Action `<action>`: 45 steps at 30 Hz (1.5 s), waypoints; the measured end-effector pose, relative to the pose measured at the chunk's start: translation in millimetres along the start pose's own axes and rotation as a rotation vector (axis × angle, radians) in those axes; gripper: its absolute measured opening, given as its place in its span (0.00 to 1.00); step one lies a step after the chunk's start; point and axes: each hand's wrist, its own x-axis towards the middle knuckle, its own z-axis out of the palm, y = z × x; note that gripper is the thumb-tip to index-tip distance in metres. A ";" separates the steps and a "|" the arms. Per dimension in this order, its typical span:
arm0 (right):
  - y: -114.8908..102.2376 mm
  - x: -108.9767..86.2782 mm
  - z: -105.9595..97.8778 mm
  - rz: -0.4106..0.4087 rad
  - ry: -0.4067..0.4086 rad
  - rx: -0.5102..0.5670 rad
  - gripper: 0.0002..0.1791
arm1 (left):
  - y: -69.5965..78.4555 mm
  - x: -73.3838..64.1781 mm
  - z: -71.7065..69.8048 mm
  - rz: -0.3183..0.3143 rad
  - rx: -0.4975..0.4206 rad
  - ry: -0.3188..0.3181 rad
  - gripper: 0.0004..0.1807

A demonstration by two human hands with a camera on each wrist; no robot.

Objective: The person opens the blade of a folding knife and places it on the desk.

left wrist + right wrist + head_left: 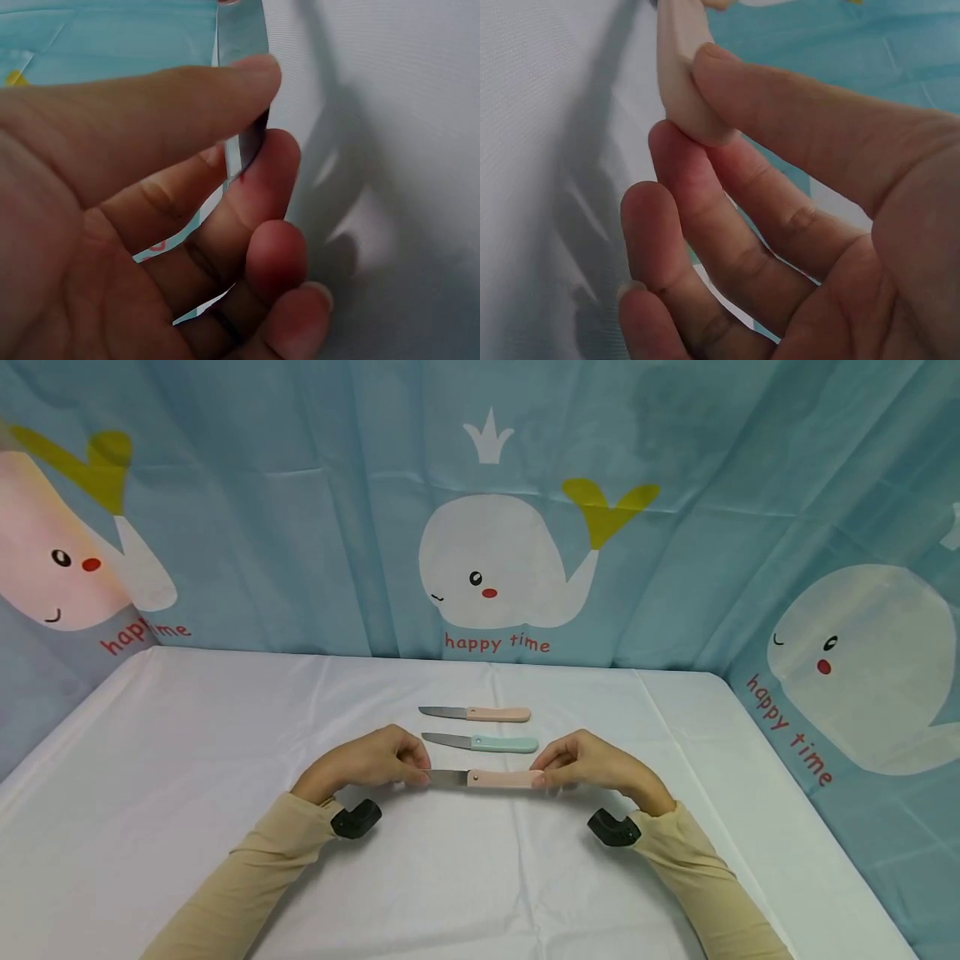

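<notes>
A knife with a pink handle (498, 779) is stretched between both hands, its blade toward the left. My left hand (378, 758) pinches the blade (244, 34) near its tip, thumb on one face and fingers behind. The end of the handle (682, 82) is pinched between thumb and fingers of my right hand (592, 762). Just beyond lies a knife with a mint green handle (504, 744). Farther back is another pink-handled knife (498, 714). Both lie on the cloth, blades to the left, roughly parallel to the held one.
A white cloth (465, 893) covers the table. Blue curtains (300, 543) printed with whales stand behind and at both sides. Each wrist wears a black camera mount (356, 819) below the beige sleeves (247, 877).
</notes>
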 end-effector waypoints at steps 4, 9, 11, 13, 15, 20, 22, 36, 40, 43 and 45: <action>1.8 1.8 1.4 -0.013 -0.029 -0.009 0.14 | 0.8 0.0 2.0 -0.020 0.017 0.005 0.04; 5.2 3.3 2.3 -0.015 -0.037 -0.039 0.13 | 0.9 0.7 5.0 -0.033 0.035 0.035 0.04; 5.2 3.1 2.3 -0.013 -0.033 -0.052 0.13 | 1.1 1.0 6.3 -0.037 0.051 0.048 0.04; 4.8 2.5 2.4 -0.017 -0.030 -0.065 0.12 | 1.3 1.6 7.4 -0.040 0.069 0.056 0.04; 4.4 2.0 2.3 -0.022 -0.030 -0.078 0.12 | 1.6 2.0 8.2 -0.043 0.080 0.060 0.04; 5.5 1.6 1.4 -0.037 -0.036 -0.114 0.11 | 1.2 2.1 7.4 -0.043 0.082 0.049 0.04; 6.6 1.7 0.9 -0.044 -0.040 -0.122 0.11 | -0.3 2.1 6.1 -0.027 0.073 0.039 0.04; 5.5 1.0 -1.5 -0.081 -0.060 -0.146 0.11 | -14.7 5.0 0.8 0.075 0.024 -0.004 0.05; 7.5 2.0 -1.2 -0.079 -0.059 -0.154 0.11 | -13.2 4.6 0.5 0.061 0.041 -0.006 0.05; 9.5 2.8 -0.9 -0.080 -0.053 -0.161 0.12 | -10.7 4.6 0.7 0.048 0.061 -0.002 0.06; 10.3 3.1 -0.7 -0.078 -0.048 -0.164 0.12 | -9.1 4.4 0.7 0.039 0.075 0.003 0.07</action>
